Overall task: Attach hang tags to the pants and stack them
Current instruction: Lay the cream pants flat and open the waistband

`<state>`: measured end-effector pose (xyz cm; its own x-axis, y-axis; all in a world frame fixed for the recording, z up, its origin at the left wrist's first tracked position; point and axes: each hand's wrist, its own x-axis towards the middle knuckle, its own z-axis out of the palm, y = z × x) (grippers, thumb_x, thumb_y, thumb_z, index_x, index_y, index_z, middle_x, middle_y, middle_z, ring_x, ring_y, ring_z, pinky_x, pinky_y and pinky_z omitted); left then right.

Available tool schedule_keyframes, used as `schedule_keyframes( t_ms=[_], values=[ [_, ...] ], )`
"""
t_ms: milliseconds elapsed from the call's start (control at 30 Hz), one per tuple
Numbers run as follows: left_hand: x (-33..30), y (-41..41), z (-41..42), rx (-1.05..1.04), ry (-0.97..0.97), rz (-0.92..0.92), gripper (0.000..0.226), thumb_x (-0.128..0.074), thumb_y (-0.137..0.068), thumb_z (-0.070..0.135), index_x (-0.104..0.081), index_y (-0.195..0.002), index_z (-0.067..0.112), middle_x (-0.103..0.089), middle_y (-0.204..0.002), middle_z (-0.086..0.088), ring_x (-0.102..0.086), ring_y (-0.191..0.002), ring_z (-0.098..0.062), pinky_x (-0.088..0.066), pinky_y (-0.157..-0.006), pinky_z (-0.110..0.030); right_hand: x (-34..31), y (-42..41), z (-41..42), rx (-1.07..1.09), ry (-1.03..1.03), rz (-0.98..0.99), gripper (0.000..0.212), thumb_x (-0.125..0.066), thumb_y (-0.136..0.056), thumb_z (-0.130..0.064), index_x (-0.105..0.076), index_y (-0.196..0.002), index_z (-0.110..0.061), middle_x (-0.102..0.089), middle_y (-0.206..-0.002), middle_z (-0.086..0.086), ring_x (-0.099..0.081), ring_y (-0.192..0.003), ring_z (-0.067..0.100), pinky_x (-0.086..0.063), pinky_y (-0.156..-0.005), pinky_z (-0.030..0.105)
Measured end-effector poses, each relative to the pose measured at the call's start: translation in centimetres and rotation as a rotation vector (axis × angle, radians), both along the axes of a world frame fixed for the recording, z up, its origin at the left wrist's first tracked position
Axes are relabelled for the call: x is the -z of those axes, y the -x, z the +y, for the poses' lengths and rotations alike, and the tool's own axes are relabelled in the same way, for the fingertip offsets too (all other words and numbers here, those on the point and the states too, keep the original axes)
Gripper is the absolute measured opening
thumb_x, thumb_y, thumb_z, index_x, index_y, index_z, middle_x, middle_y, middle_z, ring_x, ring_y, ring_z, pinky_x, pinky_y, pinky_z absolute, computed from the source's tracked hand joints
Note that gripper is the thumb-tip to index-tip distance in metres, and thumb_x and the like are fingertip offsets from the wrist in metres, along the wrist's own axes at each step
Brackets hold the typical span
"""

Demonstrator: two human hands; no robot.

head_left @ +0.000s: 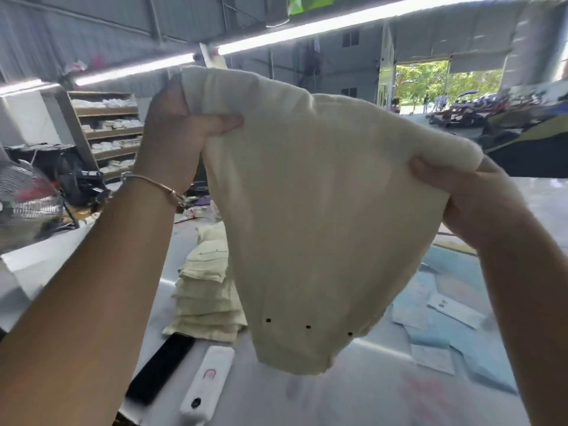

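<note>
**Pants held aloft over the worktop — stack lies below and left of the grip**

The pants [322, 216], cream cloth, hang in the air between both hands, clear of the worktop [353, 392]. The left hand [181, 133] pinches the upper left edge, thumb laid across the cloth; the right hand [455, 192] grasps the opposite edge, lower and nearer the camera. Each grip is closed on fabric. The held edge slopes down from left to right; the garment's long axis drops from it towards a hem carrying three dark dots.

The stack of pants [209, 296] rests on the worktop beneath the left hand's side — the left hand is the nearer. Loose hang tags [455, 309] lie to the right, under the right forearm. No tag is visible on the held garment; whether one is fixed cannot be told.
</note>
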<state>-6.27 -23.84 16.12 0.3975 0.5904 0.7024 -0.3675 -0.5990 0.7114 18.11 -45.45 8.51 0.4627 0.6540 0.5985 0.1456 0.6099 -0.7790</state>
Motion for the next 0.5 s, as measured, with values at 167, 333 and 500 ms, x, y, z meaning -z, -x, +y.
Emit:
schedule_keyframes(
  t_ms=[167, 333, 500],
  values=[
    [1.7, -2.8, -8.0, -0.057, -0.034, 0.018, 0.049, -0.085, -0.059, 0.009, -0.064, -0.099, 0.028, -0.071, -0.103, -0.004, -0.068, -0.099, -0.026, -0.057, -0.085, -0.047, -0.1, 0.0, -10.2, 0.339, -0.007, -0.161, 0.018, -0.082, -0.068, -0.015, -0.077, -0.082, -0.025, -0.073, -0.078, -0.009, -0.067, -0.072, 0.012, -0.054, -0.061, 0.027],
    [4.9, -5.3, -12.6, -0.06, 0.008, 0.086, 0.046, -0.082, -0.065, -0.005, -0.065, -0.093, 0.027, -0.072, -0.084, 0.011, -0.068, -0.077, -0.007, -0.056, -0.067, -0.025, 1.7, -0.4, -16.1, 0.725, 0.122, -0.292, 0.016, -0.076, -0.067, -0.036, -0.072, -0.078, -0.026, -0.067, -0.082, -0.01, -0.063, -0.077, 0.004, -0.05, -0.064, 0.023],
    [7.5, -6.4, -14.6, 0.12, 0.14, 0.052, 0.036, -0.079, -0.064, -0.007, -0.074, -0.091, 0.016, -0.075, -0.085, -0.001, -0.069, -0.08, -0.018, -0.057, -0.073, -0.031, 3.1, -0.7, -19.7, 1.073, 0.224, -0.489, 0.055, -0.073, -0.069, -0.044, -0.064, -0.101, -0.001, -0.042, -0.127, 0.011, -0.035, -0.122, 0.029, -0.032, -0.103, 0.029]
  ],
)
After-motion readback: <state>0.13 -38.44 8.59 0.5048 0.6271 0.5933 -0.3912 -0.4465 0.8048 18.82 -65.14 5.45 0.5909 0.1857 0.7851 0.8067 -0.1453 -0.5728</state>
